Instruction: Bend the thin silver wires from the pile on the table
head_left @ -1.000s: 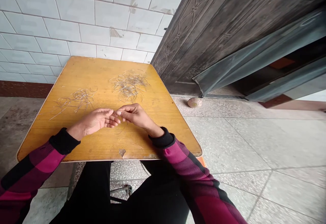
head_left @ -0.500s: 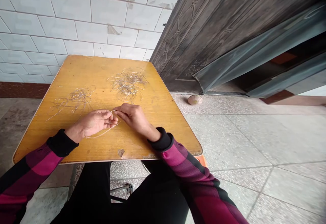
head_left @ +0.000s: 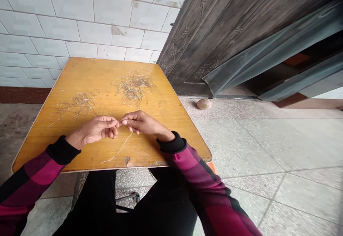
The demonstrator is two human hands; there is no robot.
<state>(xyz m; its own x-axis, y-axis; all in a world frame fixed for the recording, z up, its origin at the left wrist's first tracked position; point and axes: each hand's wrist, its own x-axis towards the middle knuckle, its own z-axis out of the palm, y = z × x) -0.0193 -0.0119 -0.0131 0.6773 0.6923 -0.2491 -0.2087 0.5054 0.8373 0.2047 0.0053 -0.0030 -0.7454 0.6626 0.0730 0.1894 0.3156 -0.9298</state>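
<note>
Over the near half of a yellow wooden table [head_left: 150,150], my two hands nearly meet at the fingertips. My left hand [head_left: 100,128] pinches one part of a thin pale wire or string [head_left: 120,149] between thumb and forefinger. Right beside it, my right hand [head_left: 140,122] is closed in a pinch on the same strand. Its loose end hangs below the right fingers and curves toward the table's front edge. Beyond my hands lie two tangled heaps of similar strands, a smaller heap [head_left: 80,103] at the left and a denser heap [head_left: 135,87] at the back right.
White wall tiles [head_left: 112,7] stand behind the table. A dark carved door [head_left: 193,43] with a grey-green curtain [head_left: 241,64] is at the right. A round, worn ball-like object [head_left: 204,103] rests on the floor by the doorway. My legs [head_left: 128,218] are under the table's front edge.
My right hand has turned, its thumb now facing me, and moved slightly right. The strand's loose end has swung from under my left hand to hang below the right fingers.
</note>
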